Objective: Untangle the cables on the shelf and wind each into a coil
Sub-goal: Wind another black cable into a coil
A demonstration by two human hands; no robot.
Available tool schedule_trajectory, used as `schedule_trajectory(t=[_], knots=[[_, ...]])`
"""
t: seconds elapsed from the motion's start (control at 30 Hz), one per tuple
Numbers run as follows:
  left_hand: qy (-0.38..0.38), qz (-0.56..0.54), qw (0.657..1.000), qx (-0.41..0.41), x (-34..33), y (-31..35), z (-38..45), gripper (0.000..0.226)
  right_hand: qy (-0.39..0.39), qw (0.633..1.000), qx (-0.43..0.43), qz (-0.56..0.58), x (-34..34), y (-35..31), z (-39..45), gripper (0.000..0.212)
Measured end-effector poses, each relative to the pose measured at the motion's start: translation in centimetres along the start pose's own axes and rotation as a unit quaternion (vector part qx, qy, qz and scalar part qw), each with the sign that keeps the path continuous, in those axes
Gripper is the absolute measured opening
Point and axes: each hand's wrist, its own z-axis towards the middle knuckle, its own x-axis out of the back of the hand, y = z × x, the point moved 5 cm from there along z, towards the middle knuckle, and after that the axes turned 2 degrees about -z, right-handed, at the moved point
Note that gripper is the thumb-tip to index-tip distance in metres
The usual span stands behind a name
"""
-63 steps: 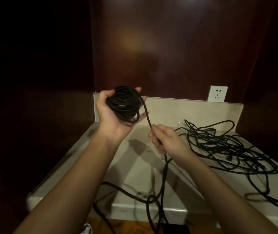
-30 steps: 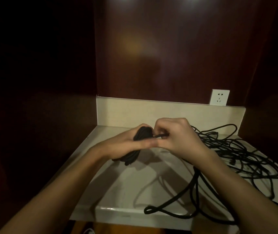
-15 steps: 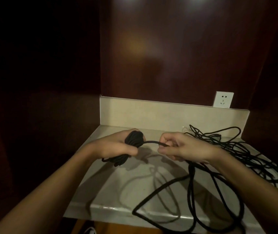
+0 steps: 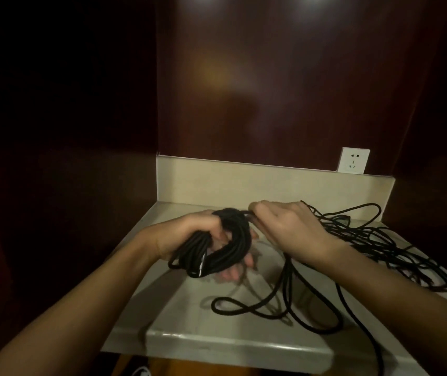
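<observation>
At the front edge of the pale shelf (image 4: 216, 346) a loose black cable (image 4: 284, 302) makes a loop on the stone, and one part of it hangs down over the edge at the right. Above this, the left hand (image 4: 189, 240) holds the black coil (image 4: 225, 245) just above the shelf; its fingers (image 4: 234, 272) are curled round the bundle from below. The right hand (image 4: 287, 229) is beside it, and its fingers (image 4: 257, 210) pinch the cable where it meets the top of the coil. Further back at the right, a tangled pile of cables (image 4: 374, 240) lies on the shelf. Behind is the low back wall (image 4: 244, 183), and above it a white socket (image 4: 353, 160) on the dark wood panel (image 4: 271, 77).
</observation>
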Motion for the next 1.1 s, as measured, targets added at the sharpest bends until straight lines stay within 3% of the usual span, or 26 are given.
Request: schedule_trajectory(t=[0.13,0.23,0.3,0.33,0.4,0.47,0.57,0.67,0.7,0.8,0.87,0.9,0.97,1.03,1.1], knots=[[0.106,-0.128,0.983,-0.082,0.4,0.5,0.3,0.089,-0.008,0.990,-0.124,0.066,-0.8,0.0,0.0,0.029],[0.207,-0.231,0.934,-0.176,2.4,1.0,-0.6,0.117,-0.151,0.928,-0.232,0.249,-2.2,0.3,-0.9,0.037],[0.224,-0.304,0.894,-0.242,3.0,1.8,-1.3,0.111,-0.267,0.915,-0.188,0.238,-3.0,-1.3,-2.0,0.051],[0.212,-0.330,0.879,-0.271,2.8,2.4,-1.6,0.099,-0.284,0.920,-0.152,0.224,-3.2,-2.4,-2.5,0.052],[0.199,-0.340,0.868,-0.303,2.0,3.6,-2.1,0.078,-0.248,0.914,-0.130,0.295,-3.5,-4.1,-3.2,0.041],[0.198,-0.339,0.859,-0.329,1.1,4.5,-2.2,0.069,-0.190,0.887,-0.170,0.386,-3.4,-4.3,-3.6,0.043],[0.218,-0.361,0.831,-0.364,0.1,5.6,-1.7,0.059,-0.147,0.918,-0.193,0.313,-3.4,-2.9,-2.9,0.058],[0.311,-0.363,0.797,-0.370,0.2,5.7,-0.6,0.040,-0.154,0.934,-0.225,0.233,-2.9,-1.9,-0.8,0.055],[0.349,-0.360,0.781,-0.372,0.5,5.5,-0.4,0.036,-0.115,0.919,-0.271,0.262,-2.5,-1.7,-0.1,0.048],[0.421,-0.359,0.736,-0.390,1.2,4.6,-0.2,0.033,0.025,0.819,-0.412,0.398,-1.9,-2.2,1.2,0.009],[0.423,-0.378,0.726,-0.390,1.1,4.2,-0.1,0.031,0.057,0.780,-0.436,0.446,-2.5,-3.6,1.4,0.010],[0.418,-0.388,0.725,-0.386,0.9,4.2,-0.1,0.031,0.070,0.787,-0.427,0.439,-2.8,-4.3,1.3,0.014],[0.407,-0.424,0.718,-0.372,0.9,4.0,0.1,0.033,0.081,0.842,-0.389,0.365,-3.1,-5.5,1.0,0.018],[0.398,-0.461,0.706,-0.362,0.8,3.7,0.1,0.035,0.055,0.884,-0.356,0.297,-3.7,-6.3,0.2,0.019],[0.404,-0.464,0.700,-0.363,1.0,3.3,0.1,0.033,0.001,0.898,-0.337,0.283,-4.1,-6.8,-0.3,0.018]])
